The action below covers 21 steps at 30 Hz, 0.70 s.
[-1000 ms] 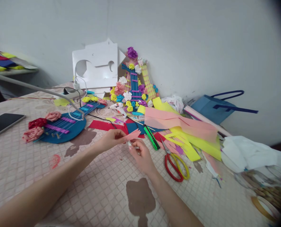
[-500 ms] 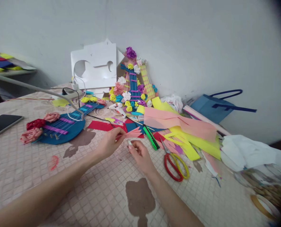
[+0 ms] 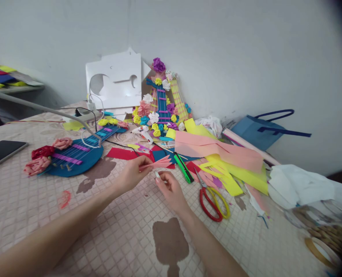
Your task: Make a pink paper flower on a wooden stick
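Observation:
My left hand (image 3: 134,171) is closed on the ends of several pink paper strips (image 3: 161,163), which fan out to the right. Close by, my right hand (image 3: 171,189) pinches a small whitish piece (image 3: 156,175), too small to name, between thumb and fingertips. It is just below the strips, a little apart from them. Beyond the right hand lies a green utility knife (image 3: 184,168). Scissors (image 3: 210,197) with one red and one yellow handle rest to the right of it, blades partly spread. A white glue gun (image 3: 143,133) lies behind the strips.
At the left are a blue paper guitar (image 3: 84,158) with paper flowers and a phone (image 3: 4,153). A lamp arm (image 3: 47,107) crosses above the table. Pink paper (image 3: 217,148) and yellow paper (image 3: 234,174) pile up at the right, near a tape roll (image 3: 322,252). Decorated guitars (image 3: 162,102) lean against the wall.
Both hands stay almost in place, with the pink strips still in the left and the whitish piece in the right. The view has shifted very slightly.

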Tool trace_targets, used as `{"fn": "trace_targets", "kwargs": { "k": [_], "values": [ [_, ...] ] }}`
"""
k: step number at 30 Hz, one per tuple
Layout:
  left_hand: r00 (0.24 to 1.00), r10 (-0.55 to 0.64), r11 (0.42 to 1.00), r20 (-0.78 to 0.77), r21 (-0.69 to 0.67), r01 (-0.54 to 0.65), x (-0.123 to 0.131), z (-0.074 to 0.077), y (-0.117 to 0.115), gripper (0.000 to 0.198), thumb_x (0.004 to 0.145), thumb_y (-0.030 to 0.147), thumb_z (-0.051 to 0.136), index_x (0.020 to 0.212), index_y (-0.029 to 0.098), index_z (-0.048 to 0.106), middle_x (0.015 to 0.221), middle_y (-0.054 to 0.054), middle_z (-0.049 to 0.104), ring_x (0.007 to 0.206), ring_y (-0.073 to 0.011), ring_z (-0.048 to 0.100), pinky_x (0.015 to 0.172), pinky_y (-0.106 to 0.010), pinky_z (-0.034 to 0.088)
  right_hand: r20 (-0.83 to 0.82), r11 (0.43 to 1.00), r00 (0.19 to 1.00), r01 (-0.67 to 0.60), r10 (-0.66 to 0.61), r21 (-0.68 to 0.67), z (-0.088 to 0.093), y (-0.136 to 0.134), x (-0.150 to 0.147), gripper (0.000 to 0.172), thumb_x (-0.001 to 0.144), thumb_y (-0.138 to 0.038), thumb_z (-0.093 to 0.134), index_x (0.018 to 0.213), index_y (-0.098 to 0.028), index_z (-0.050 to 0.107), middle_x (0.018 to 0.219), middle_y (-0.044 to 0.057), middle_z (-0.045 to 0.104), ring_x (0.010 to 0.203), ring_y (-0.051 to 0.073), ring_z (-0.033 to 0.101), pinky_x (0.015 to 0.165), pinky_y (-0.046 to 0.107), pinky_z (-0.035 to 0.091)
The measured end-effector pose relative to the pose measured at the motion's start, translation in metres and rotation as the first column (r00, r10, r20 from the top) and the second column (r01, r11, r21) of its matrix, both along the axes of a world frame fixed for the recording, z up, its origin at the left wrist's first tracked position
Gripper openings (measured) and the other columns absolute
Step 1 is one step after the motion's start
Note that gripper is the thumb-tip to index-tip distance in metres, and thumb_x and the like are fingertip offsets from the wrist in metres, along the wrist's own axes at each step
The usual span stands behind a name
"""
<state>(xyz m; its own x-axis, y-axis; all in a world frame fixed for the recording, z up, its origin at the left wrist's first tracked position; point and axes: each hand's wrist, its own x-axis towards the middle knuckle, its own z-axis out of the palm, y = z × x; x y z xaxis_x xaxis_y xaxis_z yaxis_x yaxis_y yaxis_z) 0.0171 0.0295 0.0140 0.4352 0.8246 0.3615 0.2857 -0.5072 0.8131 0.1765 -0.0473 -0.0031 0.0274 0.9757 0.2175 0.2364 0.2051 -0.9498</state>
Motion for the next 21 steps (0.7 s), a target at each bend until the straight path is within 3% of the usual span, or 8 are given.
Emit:
{"fn": "trace_targets", "kwargs": {
  "k": [8,13,17,21],
  "values": [
    [1.0,0.001,0.998,-0.014,0.058,0.0,0.0023,0.0,0.0001,0.014,0.083,0.03,0.055,0.077,0.017,0.057,0.072,0.0,0.063,0.067,-0.0132,0.061,0.061,-0.022,0.048,0.013,1.0,1.0,0.007,-0.007,0.004,-0.0002,0.0002,0.0008,0.024,0.084,-0.04,0.053,0.072,-0.019,0.053,0.091,0.003,0.054,0.077,0.013,0.052,0.064,0.023,0.044],
    [0.995,0.096,0.98,-0.016,0.176,-0.092,0.002,0.0017,-0.0034,0.012,0.084,0.026,0.054,0.076,0.017,0.056,0.071,0.0,0.064,0.064,-0.0132,0.06,0.06,-0.023,0.048,0.005,1.0,1.0,0.0,0.0,-0.004,-0.0002,-0.0006,-0.0009,0.023,0.085,-0.04,0.052,0.078,-0.019,0.055,0.097,0.004,0.055,0.08,0.014,0.054,0.064,0.023,0.045],
    [0.982,0.19,0.932,-0.008,0.316,-0.178,0.0015,0.0025,-0.0068,0.007,0.084,0.023,0.055,0.079,0.019,0.058,0.076,-0.002,0.065,0.075,-0.0166,0.06,0.077,-0.031,0.047,-0.008,1.0,1.0,-0.011,0.01,-0.015,-0.0043,-0.0006,-0.004,0.02,0.086,-0.039,0.052,0.086,-0.019,0.055,0.093,0.004,0.055,0.081,0.015,0.054,0.063,0.024,0.045],
    [0.969,0.248,0.824,0.009,0.525,-0.216,0.0,0.0052,-0.005,0.007,0.087,0.021,0.053,0.081,0.02,0.056,0.075,0.0,0.065,0.079,-0.0163,0.061,0.088,-0.035,0.043,-0.011,0.998,0.999,-0.048,0.047,-0.027,-0.0089,0.0001,-0.0049,0.021,0.086,-0.04,0.052,0.091,-0.02,0.056,0.09,0.004,0.055,0.082,0.016,0.055,0.063,0.024,0.047]
  ]
}}
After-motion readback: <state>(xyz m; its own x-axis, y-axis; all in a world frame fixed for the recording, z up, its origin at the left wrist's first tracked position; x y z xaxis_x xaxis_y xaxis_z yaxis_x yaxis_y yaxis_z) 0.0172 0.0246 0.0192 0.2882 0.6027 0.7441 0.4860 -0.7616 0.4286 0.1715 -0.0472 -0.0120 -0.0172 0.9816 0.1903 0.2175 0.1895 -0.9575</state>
